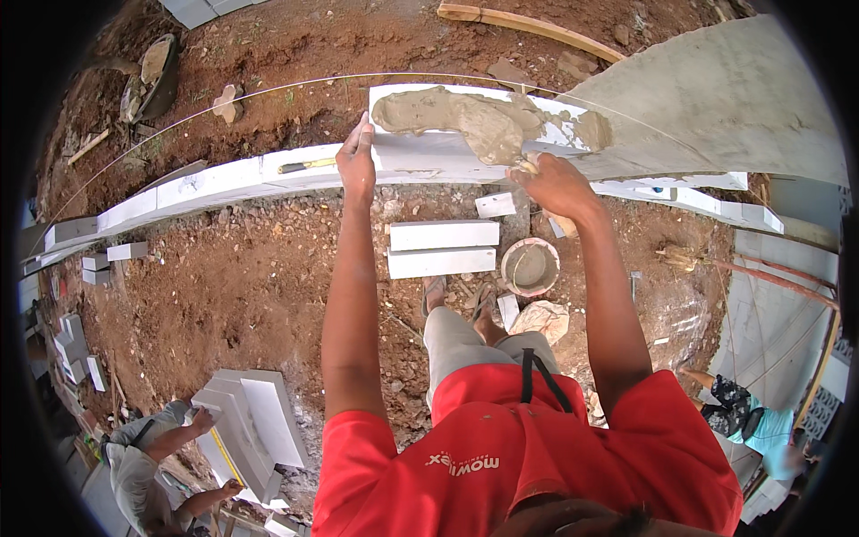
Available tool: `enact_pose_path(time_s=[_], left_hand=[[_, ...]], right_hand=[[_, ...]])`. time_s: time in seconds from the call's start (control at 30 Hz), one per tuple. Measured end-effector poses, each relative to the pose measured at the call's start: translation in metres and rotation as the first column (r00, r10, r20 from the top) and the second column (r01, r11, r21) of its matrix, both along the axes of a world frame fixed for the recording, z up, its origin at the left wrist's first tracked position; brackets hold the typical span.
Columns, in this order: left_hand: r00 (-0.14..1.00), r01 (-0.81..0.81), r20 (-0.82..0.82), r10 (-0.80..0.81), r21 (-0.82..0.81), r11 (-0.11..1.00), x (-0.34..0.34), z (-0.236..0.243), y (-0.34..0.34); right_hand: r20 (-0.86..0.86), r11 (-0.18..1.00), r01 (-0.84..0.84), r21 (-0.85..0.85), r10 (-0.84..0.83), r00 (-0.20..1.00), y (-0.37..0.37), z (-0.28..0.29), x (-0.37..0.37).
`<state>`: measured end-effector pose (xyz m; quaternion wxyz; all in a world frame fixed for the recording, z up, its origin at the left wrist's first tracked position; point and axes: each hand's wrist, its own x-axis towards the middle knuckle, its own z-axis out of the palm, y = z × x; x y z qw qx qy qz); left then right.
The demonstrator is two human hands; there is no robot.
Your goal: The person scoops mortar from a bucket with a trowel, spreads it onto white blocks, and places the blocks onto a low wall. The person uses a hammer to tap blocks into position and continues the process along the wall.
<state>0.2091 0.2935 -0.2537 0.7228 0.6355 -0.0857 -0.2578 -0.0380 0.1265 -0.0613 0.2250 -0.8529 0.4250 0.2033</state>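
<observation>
My left hand (pixel 357 168) rests against the left end of a white block (pixel 429 144) that lies on top of a low block wall, its fingers stretched along the block's end. Grey mortar (pixel 429 109) is spread thickly over the block's upper face. Closed around a trowel's handle, my right hand (pixel 557 183) is at the block's near side. The trowel's blade (pixel 497 134) is coated in mortar and tilts over the block's near edge. Left of my left hand, a yellow-and-black handled tool (pixel 307 166) lies on the wall (pixel 215 183).
A string line (pixel 268 88) curves along the wall's far side. By my feet are two white blocks (pixel 445 235) and a mortar bucket (pixel 530 267). A grey slab-like surface (pixel 734 98) adjoins at right. At lower left, a co-worker (pixel 148 456) handles large blocks (pixel 273 416); another person (pixel 761 425) is lower right.
</observation>
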Motion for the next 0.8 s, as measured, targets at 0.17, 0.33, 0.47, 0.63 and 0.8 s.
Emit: enact_pose_path(time_s=[0.17,0.33,0.47,0.63,0.8], left_hand=[[0.999,0.01,0.034,-0.01,0.012,1.0,0.0,0.0,0.002],[1.0,-0.012,-0.027,0.013,0.025,1.0,-0.002,0.006,0.001],[0.999,-0.012,-0.046,0.012,-0.01,1.0,-0.003,0.01,0.001],[0.999,0.011,-0.043,-0.011,-0.015,1.0,-0.001,0.008,0.001],[0.995,0.022,-0.097,-0.026,-0.04,0.999,-0.001,0.006,0.002]], right_hand=[[0.003,0.953,0.291,0.089,-0.292,0.956,-0.042,0.011,-0.067],[-0.033,0.931,0.365,0.027,-0.364,0.931,-0.061,0.014,-0.109],[0.086,0.918,0.396,-0.01,-0.393,0.915,-0.069,-0.002,-0.127],[0.164,0.828,0.514,0.226,-0.552,0.818,-0.07,-0.02,-0.149],[0.241,0.68,0.583,0.445,-0.718,0.653,-0.048,-0.044,-0.164]])
